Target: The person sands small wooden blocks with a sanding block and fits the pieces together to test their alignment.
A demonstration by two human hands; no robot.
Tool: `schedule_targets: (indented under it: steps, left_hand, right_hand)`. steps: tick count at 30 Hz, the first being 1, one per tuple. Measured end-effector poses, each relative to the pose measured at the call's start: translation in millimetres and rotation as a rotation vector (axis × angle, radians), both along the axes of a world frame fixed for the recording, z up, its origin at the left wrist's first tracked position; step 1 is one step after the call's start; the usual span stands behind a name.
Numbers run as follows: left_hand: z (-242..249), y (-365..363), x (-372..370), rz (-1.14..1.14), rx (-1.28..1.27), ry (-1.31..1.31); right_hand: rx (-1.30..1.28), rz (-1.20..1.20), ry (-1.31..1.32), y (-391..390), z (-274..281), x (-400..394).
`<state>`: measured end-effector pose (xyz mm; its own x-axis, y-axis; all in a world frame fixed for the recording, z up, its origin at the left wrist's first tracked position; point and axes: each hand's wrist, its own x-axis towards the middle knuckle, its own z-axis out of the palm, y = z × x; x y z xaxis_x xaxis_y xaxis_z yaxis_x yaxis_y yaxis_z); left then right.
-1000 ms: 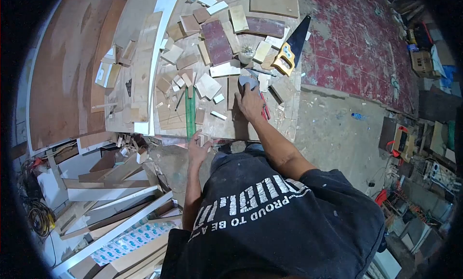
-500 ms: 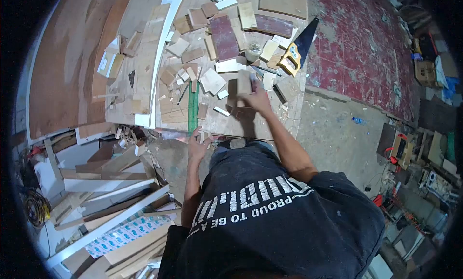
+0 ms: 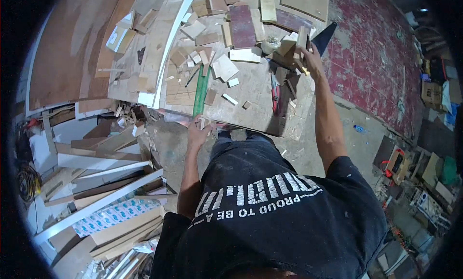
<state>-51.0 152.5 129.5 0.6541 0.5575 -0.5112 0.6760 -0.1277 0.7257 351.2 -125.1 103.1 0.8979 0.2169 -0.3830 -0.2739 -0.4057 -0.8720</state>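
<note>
My right hand point(image 3: 312, 62) grips a wooden block point(image 3: 302, 40) on edge at the right side of the workbench, over the saw point(image 3: 324, 38). The hand and block hide the saw's handle; its dark blade sticks out beyond them. At the bench's front edge my left hand point(image 3: 198, 130) pinches a small wooden block point(image 3: 204, 121), close to the lower end of a green ruler point(image 3: 200, 93). Between the two hands lies a red utility knife point(image 3: 275, 96). A small wood cube point(image 3: 247, 105) rests left of the knife.
Wood offcuts point(image 3: 225, 68) and reddish boards point(image 3: 242, 27) cover much of the bench point(image 3: 253, 119). A long white-edged board point(image 3: 161, 69) lies on the left. Scrap timber point(image 3: 103, 163) is piled on the floor at lower left. Tools point(image 3: 395, 163) lie at far right.
My right hand has moved away and to the right with the wooden block, uncovering the red knife and covering the saw's handle. My left hand stays at the front edge. The view has shifted slightly.
</note>
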Motion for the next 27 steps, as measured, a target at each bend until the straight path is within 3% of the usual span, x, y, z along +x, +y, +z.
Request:
schedule_targets:
  steps: [1,4,6,7,8,9,10,13,15,18,20,22,23,24,27]
  left_hand:
    - [3,-1,0,0.013,0.003,0.001]
    - [8,-1,-10,0.041,0.001,-0.020]
    - [-3,3,-23,0.042,0.019,-0.075]
    - [-9,6,-29,0.060,0.025,-0.084]
    - [-14,7,-39,0.120,0.016,-0.059]
    - [-19,7,-49,0.177,0.004,-0.028]
    - [-24,8,-59,0.189,0.005,-0.024]
    - [-26,8,-73,0.214,-0.006,-0.026]
    - [-12,10,-82,0.140,0.183,-0.037]
    - [-13,16,-102,0.286,0.049,-0.041]
    - [-19,21,-117,0.333,0.005,-0.033]
    - [-27,27,-129,0.386,-0.048,-0.023]
    - [-30,32,-136,0.382,-0.043,-0.037]
    - [-29,34,-139,0.376,-0.039,-0.048]
    - [-28,42,-135,0.433,-0.086,-0.047]
  right_hand:
    - [0.003,0.013,0.001,8,-5,5]
    - [-0.649,0.003,-0.471,23,-32,10]
    - [-0.566,-0.140,-0.544,31,-19,-15]
    - [-0.582,-0.096,-0.664,46,-10,-38]
    - [-0.414,0.016,-0.592,63,-23,-63]
    - [-0.245,0.197,-0.980,80,-55,-86]
    - [-0.402,0.390,-0.516,112,-24,-126]
    - [-0.582,0.604,-0.582,184,-7,-175]
    - [-0.617,0.705,-0.505,208,-21,-182]
    - [-0.605,0.714,-0.532,208,-44,-174]
    - [-0.546,0.717,-0.557,194,-55,-165]
    - [-0.263,0.631,-0.789,181,-91,-153]
    - [-0.113,0.581,-0.534,179,-78,-151]
    - [-0.121,0.588,-0.534,178,-71,-146]
    - [0.175,0.441,0.030,172,-33,-140]
